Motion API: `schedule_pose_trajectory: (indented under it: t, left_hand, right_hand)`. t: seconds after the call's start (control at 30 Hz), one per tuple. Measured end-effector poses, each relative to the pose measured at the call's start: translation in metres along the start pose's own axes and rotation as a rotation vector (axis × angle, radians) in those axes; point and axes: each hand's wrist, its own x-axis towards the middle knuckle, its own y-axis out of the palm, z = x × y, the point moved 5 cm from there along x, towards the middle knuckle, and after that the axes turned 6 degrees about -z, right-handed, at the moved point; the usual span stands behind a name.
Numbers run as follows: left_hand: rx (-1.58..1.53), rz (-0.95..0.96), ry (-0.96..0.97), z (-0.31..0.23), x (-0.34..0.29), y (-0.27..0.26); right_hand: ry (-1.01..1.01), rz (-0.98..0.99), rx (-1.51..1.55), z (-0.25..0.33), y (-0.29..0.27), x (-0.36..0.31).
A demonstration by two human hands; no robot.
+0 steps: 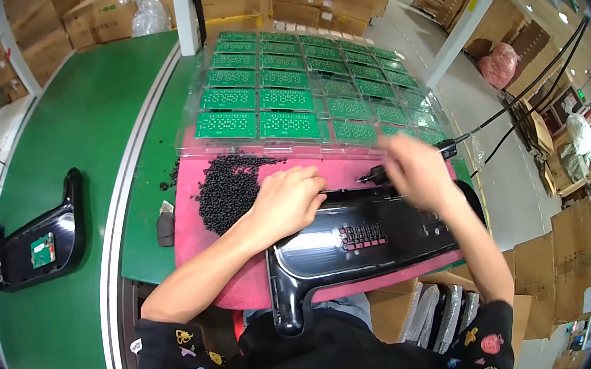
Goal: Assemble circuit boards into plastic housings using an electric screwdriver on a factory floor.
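Note:
A black plastic housing (318, 244) lies before me on a pink mat (199, 270), its handle-like arm pointing toward me. Small dark parts sit in rows in its middle. My left hand (288, 198) rests at the housing's far left edge, fingers curled together; whatever is between the fingertips is hidden. Beside it spreads a heap of tiny black pieces (226, 193), too small to name. My right hand (418, 173), smeared by motion, is over a black corded tool (377, 174) resembling an electric screwdriver. Its grip on the tool is not clear.
Beyond the mat, green circuit boards (290, 125) fill clear plastic trays. On the green bench to the left lies another black housing (12, 252) with a small board in it. A black cable (501, 115) hangs at right. Cardboard boxes (560, 270) stand around.

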Motion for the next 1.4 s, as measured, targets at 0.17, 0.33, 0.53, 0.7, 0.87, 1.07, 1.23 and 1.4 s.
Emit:
schedule_pose_trajectory:
  t: [0.17, 0.33, 0.53, 0.7, 0.87, 1.07, 1.23, 1.4]
  left_hand:
    - [0.037, -0.033, -0.017, 0.004, 0.006, -0.005]
    - [0.032, -0.038, 0.004, 0.005, 0.007, -0.009]
    - [-0.031, -0.169, 0.071, -0.005, 0.015, -0.023]
    - [0.401, -0.503, 0.276, -0.029, 0.017, -0.044]
    - [0.535, -0.482, 0.352, -0.048, 0.021, -0.039]
    - [0.29, -0.337, 0.381, -0.064, 0.029, -0.043]
    - [0.153, -0.156, 0.365, -0.07, 0.04, -0.037]
    - [0.044, 0.025, 0.28, -0.054, 0.027, -0.013]
  right_hand:
    - [0.12, 0.133, -0.45, -0.134, 0.07, 0.048]
    - [0.144, 0.219, -0.482, -0.171, 0.107, 0.063]
    - [-0.07, -0.285, -0.371, -0.111, 0.039, 0.072]
    - [-0.083, -0.365, 0.39, -0.017, -0.009, 0.046]
    - [-0.203, -0.134, 0.475, 0.032, -0.024, 0.008]
    - [-0.013, -0.292, 0.277, 0.01, -0.043, -0.021]
    - [0.161, -0.152, 0.488, -0.009, -0.039, -0.051]
    - [0.446, -0.02, 0.797, -0.021, -0.026, -0.098]
